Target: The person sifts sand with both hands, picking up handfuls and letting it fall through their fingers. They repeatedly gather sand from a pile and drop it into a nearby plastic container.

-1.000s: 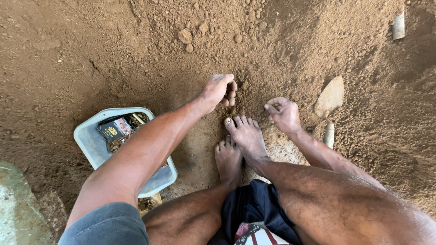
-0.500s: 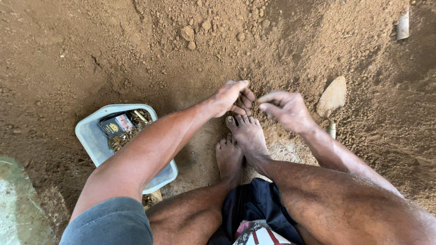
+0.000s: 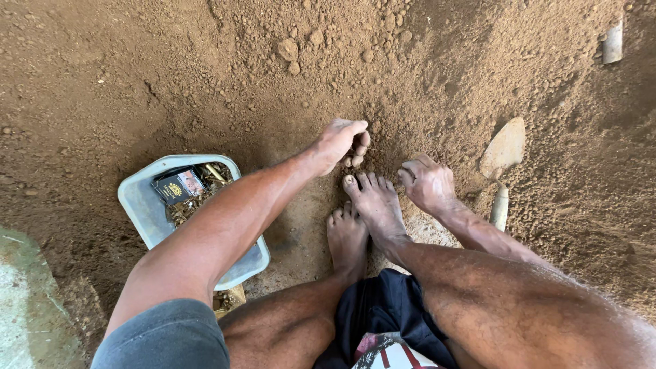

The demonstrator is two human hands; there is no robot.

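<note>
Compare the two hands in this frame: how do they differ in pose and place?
The left hand reaches farther out into the loose soil, fingers curled as if pinching something; the right hand sits closer in, beside the toes, near the trowel. The left arm crosses over the pale tray; the right does not. Both are dusted with soil.

The light is soft daylight, even and not strong, and no hard sun falls on the soil [image 3: 205,82]. Shadows are weak: a darker patch lies under the left forearm beside the tray [image 3: 140,205], and the upper right corner of the ground is dimmer. A mild shine sits on the skin of the right thigh. The picture is sharp in the middle, where grains of earth show clearly. At the bottom edge the clothing is a little soft, and the wide lens bends the limbs outward
</note>
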